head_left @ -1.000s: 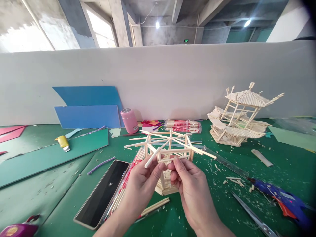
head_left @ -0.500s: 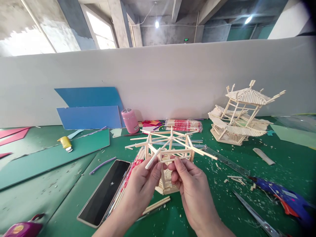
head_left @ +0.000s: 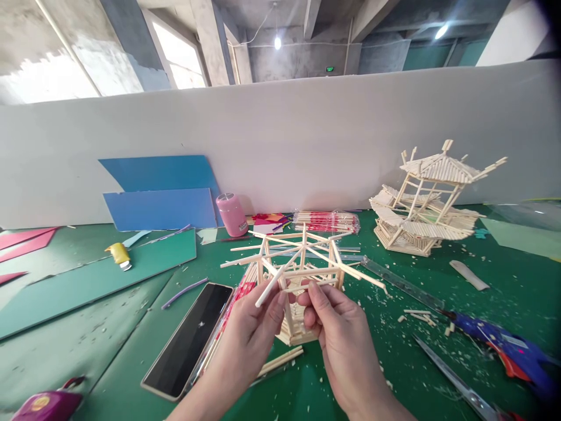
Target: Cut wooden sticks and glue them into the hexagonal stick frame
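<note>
Green felt-covered counter [head_left: 100, 351], middle near front edge: pale wooden-stick pavilion frame w/ radiating roof spars [head_left: 302, 266], base resting on the counter. Left hand [head_left: 254, 342] & right hand [head_left: 344, 345] both at its near side, fingers pinched shut on one short loose pale stick [head_left: 269, 286] & the frame's rail. Best, imo: light grip, line stick w/ joint, don't squeeze spars.
</note>
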A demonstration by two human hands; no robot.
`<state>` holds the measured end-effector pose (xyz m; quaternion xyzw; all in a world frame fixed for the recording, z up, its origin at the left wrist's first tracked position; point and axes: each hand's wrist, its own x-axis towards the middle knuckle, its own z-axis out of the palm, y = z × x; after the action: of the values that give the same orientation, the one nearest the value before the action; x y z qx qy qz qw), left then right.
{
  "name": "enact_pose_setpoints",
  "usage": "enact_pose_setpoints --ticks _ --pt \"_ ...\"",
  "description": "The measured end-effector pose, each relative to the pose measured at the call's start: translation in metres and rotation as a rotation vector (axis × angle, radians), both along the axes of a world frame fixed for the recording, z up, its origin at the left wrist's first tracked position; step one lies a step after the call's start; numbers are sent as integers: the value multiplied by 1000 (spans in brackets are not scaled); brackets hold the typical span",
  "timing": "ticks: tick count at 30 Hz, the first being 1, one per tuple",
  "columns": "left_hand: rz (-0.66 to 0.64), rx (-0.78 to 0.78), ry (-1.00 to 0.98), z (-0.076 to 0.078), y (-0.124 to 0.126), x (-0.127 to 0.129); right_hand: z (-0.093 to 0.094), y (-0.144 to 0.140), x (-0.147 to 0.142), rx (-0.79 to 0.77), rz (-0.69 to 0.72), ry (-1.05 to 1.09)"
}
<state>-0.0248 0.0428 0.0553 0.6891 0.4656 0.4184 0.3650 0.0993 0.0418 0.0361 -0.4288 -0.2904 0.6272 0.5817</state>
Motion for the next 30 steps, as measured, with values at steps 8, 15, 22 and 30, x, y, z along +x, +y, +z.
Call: enact_pose_setpoints --ticks 8,15,22,30 --pt "33 61 67 -26 -27 -3 -19 -21 4 13 27 -113" --pt "68 39 149 -36 -25 5 -41 -21 9 -6 20 -111" --pt "127 23 129 -45 -30 3 -49 -28 7 -50 28 -143" --pt "290 40 -55 -48 -53 12 -50 -53 6 -33 -14 -98"
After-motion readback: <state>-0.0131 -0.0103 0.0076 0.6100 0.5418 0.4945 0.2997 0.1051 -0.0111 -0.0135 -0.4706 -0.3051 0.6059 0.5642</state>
